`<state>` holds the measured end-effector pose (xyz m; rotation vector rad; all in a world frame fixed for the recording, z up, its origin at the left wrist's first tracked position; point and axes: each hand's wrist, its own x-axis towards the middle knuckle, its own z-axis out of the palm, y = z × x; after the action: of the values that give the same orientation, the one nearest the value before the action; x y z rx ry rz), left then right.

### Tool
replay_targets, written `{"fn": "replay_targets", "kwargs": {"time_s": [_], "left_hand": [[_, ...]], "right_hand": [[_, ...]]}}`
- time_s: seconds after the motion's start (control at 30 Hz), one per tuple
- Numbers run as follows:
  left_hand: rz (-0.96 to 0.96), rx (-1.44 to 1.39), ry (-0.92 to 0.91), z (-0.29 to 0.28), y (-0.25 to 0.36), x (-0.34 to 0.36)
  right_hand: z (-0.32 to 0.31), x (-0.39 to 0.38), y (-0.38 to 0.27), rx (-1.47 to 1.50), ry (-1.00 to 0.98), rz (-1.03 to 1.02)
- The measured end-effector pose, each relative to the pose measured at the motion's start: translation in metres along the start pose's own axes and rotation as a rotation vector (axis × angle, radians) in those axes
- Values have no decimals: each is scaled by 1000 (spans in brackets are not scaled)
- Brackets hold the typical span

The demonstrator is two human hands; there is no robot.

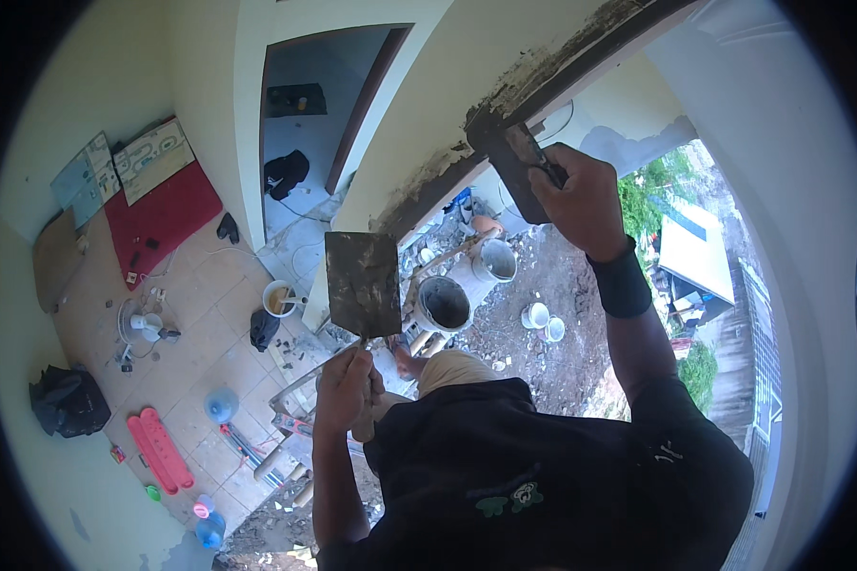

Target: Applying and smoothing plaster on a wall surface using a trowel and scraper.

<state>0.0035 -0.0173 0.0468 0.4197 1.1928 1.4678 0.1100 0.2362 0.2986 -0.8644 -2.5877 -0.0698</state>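
My left hand (343,390) is closed around the handle of a square-bladed trowel (363,284). Its flat plate is upright in front of me, stained with grey mortar. Higher up on the right, my right hand (583,200) grips a plastering trowel (510,169) by its handle. The far end of this blade meets the dark edge of the wall opening. Rough, damp-looking mortar (528,76) runs along that edge, with smears on the cream wall (428,105) beside it.
Below stand two mortar-stained buckets (474,284) near wooden poles, with smaller white buckets (534,317) on the rubble ground. On the tiled floor at left lie a red mat (167,224), a pink-red case (159,451), a fan (147,325) and a black bag (69,403). A doorway opens beyond.
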Motion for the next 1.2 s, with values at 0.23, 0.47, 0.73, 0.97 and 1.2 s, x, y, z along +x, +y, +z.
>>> {"fn": "replay_targets", "kwargs": {"time_s": [0.23,0.47,0.73,0.97,1.2], "left_hand": [[-6,3,43,8,-13,-3],[22,-11,56,7,-27,-5],[20,-34,67,7,-25,-3],[-21,-23,87,3,-29,2],[-40,16,91,7,-20,4]], "right_hand": [[15,55,-8,-291,-90,-291],[47,67,-2,-555,-39,-604],[28,70,-16,-352,-19,-432],[17,72,-8,-422,54,-357],[-74,97,-15,-537,469,-528]]}}
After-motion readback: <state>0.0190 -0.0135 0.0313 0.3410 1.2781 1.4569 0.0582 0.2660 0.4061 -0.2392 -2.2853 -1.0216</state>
